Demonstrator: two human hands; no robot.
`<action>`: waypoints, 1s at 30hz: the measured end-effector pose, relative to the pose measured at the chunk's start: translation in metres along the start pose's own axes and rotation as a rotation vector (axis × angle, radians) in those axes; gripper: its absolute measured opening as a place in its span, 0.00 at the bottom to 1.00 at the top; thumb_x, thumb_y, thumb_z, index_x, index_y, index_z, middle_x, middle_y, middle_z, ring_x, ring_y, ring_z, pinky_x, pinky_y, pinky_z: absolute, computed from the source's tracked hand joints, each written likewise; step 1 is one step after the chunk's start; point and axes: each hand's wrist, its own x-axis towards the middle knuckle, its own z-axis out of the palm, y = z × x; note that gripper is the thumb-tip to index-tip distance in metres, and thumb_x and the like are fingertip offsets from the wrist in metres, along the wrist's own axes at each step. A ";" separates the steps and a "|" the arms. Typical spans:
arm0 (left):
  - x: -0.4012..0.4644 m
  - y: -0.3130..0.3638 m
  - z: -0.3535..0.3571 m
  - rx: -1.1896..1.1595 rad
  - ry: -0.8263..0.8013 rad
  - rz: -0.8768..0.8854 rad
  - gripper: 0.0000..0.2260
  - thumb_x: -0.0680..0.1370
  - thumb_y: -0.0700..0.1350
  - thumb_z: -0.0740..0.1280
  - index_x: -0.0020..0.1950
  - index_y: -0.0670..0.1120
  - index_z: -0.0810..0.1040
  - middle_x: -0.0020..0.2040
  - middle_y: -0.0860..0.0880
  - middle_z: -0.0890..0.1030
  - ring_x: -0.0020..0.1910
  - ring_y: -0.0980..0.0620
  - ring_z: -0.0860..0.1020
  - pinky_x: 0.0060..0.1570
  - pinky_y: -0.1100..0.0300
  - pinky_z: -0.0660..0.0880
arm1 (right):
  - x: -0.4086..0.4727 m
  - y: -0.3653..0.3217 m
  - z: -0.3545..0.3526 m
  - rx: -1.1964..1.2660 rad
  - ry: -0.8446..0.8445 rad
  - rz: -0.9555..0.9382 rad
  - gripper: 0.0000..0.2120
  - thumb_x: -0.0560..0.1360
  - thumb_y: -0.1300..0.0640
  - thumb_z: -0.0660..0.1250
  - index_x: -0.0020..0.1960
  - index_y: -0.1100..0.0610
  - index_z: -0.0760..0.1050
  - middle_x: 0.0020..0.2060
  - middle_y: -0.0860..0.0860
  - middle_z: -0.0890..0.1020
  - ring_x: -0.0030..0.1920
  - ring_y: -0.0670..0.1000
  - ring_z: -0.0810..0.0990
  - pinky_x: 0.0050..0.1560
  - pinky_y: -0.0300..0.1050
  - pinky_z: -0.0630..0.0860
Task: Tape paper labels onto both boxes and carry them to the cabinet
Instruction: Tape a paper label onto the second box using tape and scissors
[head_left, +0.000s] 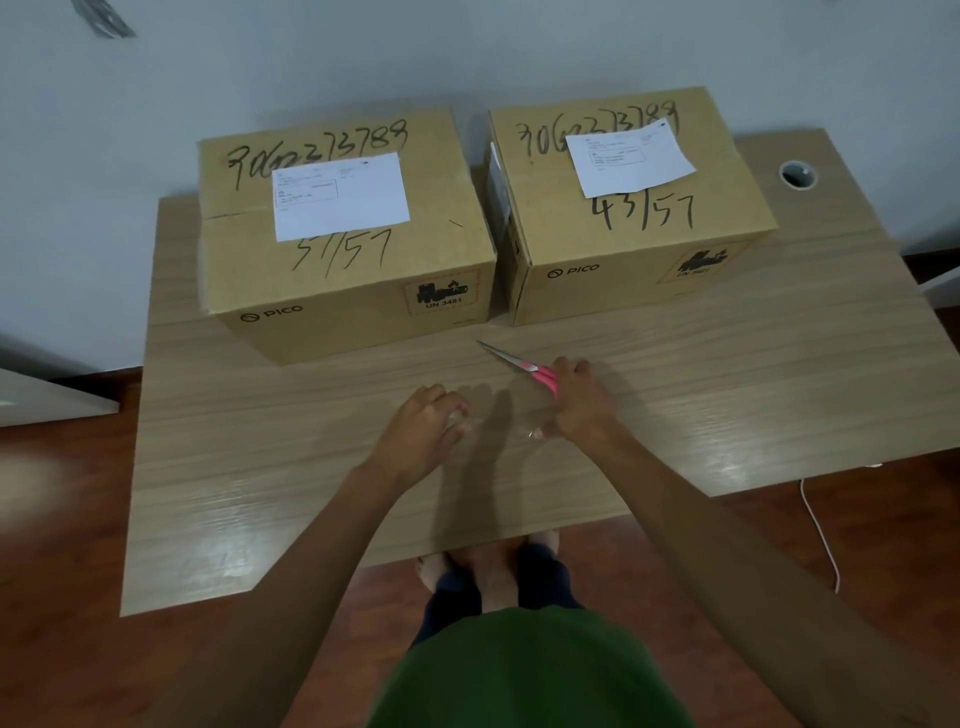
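Two brown cardboard boxes stand side by side at the back of the table. The left box (332, 291) has a white paper label (340, 195) lying on its top, and the right box (628, 260) has a label (628, 158) sitting askew on its own. In front of the boxes, my right hand (576, 400) is closed over the pink handles of scissors (519, 364), whose blades point toward the left box. My left hand (421, 431) pinches one end of a faint clear tape strip (498, 415) that stretches toward my right thumb.
A roll of clear tape (798, 175) lies at the far right corner of the wooden table (260, 493). A white wall stands behind the boxes. A white cable (821, 530) hangs off the table's right side over the wooden floor.
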 end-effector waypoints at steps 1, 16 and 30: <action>0.001 0.002 -0.002 -0.003 -0.006 0.002 0.08 0.76 0.44 0.68 0.54 0.44 0.78 0.51 0.47 0.77 0.51 0.48 0.73 0.51 0.60 0.67 | 0.000 0.001 0.000 -0.016 0.010 -0.013 0.44 0.61 0.51 0.83 0.70 0.56 0.63 0.66 0.57 0.66 0.61 0.60 0.76 0.58 0.55 0.77; 0.015 0.023 -0.025 0.062 -0.042 0.102 0.09 0.73 0.42 0.71 0.52 0.44 0.79 0.44 0.47 0.73 0.48 0.49 0.69 0.50 0.58 0.67 | 0.014 -0.003 0.004 0.036 -0.254 -0.515 0.10 0.70 0.55 0.76 0.51 0.56 0.84 0.48 0.52 0.85 0.49 0.45 0.80 0.42 0.27 0.69; 0.047 0.017 -0.091 -0.131 0.171 0.049 0.13 0.72 0.48 0.73 0.52 0.53 0.71 0.46 0.57 0.75 0.45 0.57 0.72 0.40 0.61 0.67 | -0.002 0.032 -0.093 0.850 -0.220 -0.434 0.07 0.72 0.57 0.74 0.49 0.56 0.84 0.42 0.52 0.86 0.34 0.42 0.77 0.31 0.36 0.70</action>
